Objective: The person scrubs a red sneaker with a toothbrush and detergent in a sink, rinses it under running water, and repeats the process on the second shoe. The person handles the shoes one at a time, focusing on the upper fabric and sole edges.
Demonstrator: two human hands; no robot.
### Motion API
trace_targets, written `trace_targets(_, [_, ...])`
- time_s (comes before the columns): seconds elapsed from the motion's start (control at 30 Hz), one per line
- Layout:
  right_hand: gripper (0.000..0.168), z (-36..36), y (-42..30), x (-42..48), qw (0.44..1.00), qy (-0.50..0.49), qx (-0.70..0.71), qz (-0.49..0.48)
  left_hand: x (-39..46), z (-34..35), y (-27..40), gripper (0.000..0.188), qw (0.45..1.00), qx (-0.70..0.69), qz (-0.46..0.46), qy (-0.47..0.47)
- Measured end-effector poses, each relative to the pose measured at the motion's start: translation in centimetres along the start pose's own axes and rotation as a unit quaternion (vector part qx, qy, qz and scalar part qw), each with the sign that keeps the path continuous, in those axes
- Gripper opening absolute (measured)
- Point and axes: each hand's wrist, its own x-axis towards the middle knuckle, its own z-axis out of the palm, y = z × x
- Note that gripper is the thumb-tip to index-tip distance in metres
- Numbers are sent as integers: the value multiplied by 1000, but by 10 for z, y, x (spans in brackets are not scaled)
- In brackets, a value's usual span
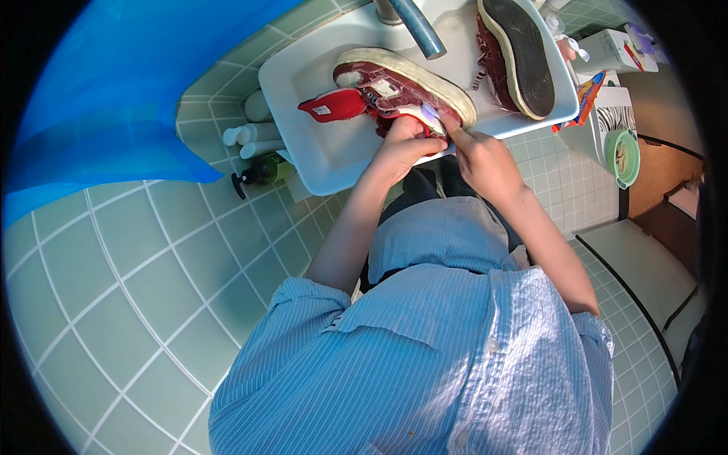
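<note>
A dark red shoe with a white rubber sole [405, 73] lies on its side over the white sink [318, 170]. Its red tongue [333, 106] is folded outward to the left. My left hand [401, 149] grips the shoe at its opening, the fingers partly inside. In my right hand [480, 159] is a small pale purple brush or tool [430, 111], pressed against the shoe's side near the heel; its working end is hard to make out. A second red shoe with a black outsole [522, 62] rests on its side at the sink's right.
A metal faucet [418, 28] reaches over the sink. White bottles [259, 135] and a dark pump bottle [259, 173] stand left of it, near a blue curtain [108, 85]. At the right are an orange packet [588, 99] and a green basin [623, 159].
</note>
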Motion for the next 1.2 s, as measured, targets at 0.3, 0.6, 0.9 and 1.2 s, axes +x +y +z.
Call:
trace_targets(0.3, [64,6,1,-44,998,-14,-46,44,-1,4,0,43,1000,-4,26,18])
trace_targets(0.6, [66,12,-1,-31,994,5,-107,35,-4,12,7,48,999,5,11,36])
trace_targets(0.9, [70,18,-4,-8,993,37,-111,30,-1,31,-7,53,987,78,82,117])
trace_targets(1.2, [65,14,0,-16,996,3,-76,49,1,27,-16,50,980,108,96,137])
